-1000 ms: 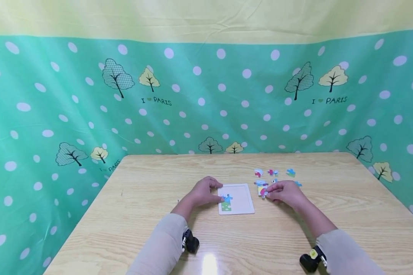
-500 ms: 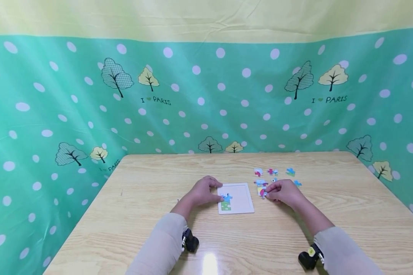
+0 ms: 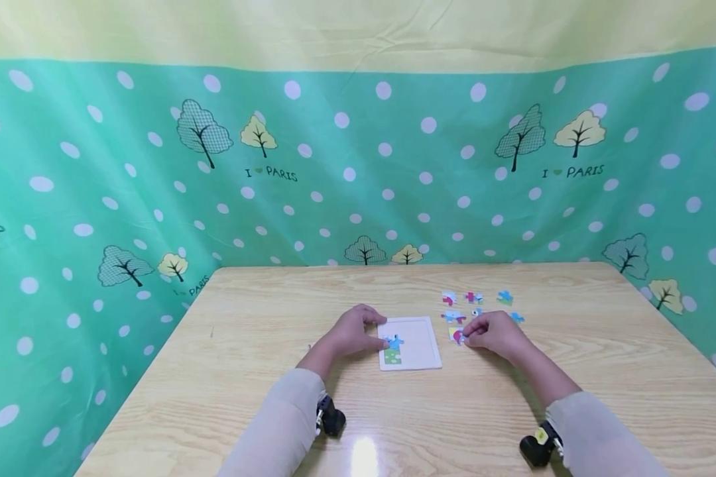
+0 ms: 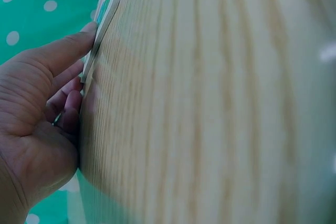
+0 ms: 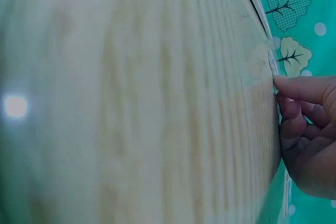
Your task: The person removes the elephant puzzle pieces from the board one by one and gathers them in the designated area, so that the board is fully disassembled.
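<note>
A square white puzzle tray [image 3: 419, 344] lies on the table. Green and blue jigsaw pieces [image 3: 392, 356] sit together along its left side. My left hand [image 3: 353, 333] holds the tray by its left edge, thumb by the blue piece; in the left wrist view, the thumb [image 4: 68, 51] lies along the tray's rim. To the right of the tray, my right hand [image 3: 496, 334] pinches the right end of a yellow, white and pink jigsaw piece [image 3: 455, 335] at the tabletop. Its fingertips partly cover that piece. The right wrist view shows thumb and fingers [image 5: 299, 88] close together, the piece barely visible.
Several loose jigsaw pieces lie behind my right hand, among them a white and red one [image 3: 449, 298], a blue and green one [image 3: 504, 297] and a blue one [image 3: 516, 317]. A green dotted curtain [image 3: 310, 172] hangs behind the wooden table [image 3: 262, 311].
The pinched jigsaw piece has shifted slightly and looks flatter on the table, with more of its yellow corner showing. My left hand and the tray stay in place.
</note>
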The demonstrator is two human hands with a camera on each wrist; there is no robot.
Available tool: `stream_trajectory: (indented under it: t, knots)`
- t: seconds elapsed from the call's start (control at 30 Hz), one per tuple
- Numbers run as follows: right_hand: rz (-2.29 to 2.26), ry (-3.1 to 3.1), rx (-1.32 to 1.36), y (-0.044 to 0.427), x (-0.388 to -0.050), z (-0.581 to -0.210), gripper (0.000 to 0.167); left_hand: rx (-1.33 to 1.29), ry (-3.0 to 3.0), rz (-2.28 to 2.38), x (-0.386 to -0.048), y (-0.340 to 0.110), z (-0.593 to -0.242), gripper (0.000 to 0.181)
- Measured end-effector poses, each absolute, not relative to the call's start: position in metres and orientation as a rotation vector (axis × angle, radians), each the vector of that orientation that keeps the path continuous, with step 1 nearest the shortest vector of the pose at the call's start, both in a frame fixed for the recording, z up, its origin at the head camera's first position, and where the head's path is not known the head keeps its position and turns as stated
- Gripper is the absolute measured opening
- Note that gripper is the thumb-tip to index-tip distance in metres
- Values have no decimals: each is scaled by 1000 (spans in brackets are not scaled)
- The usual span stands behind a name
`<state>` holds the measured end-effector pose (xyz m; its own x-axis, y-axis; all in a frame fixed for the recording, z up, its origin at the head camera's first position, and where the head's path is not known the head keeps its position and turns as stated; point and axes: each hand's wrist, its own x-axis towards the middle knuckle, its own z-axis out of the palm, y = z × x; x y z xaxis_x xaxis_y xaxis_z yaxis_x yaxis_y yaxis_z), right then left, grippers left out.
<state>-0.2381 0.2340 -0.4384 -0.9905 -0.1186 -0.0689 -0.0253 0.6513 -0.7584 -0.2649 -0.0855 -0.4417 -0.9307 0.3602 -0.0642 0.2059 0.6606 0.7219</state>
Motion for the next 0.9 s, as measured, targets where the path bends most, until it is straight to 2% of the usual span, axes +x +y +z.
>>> stream_trajectory:
  t: [0.17, 0.4, 0.9]
  knots:
    - [-1301, 2712, -113, 234, -237, -439, 11, 474, 2677, 1122, -264, -86, -443, 51]
    - [-1436, 2607, -127, 237, -234, -433, 25, 479, 2672, 1135, -265, -86, -444, 51]
    - [-1611, 2493, -291, 213, -232, -414, 28, 530, 2660, 1124, -268, -89, -447, 51]
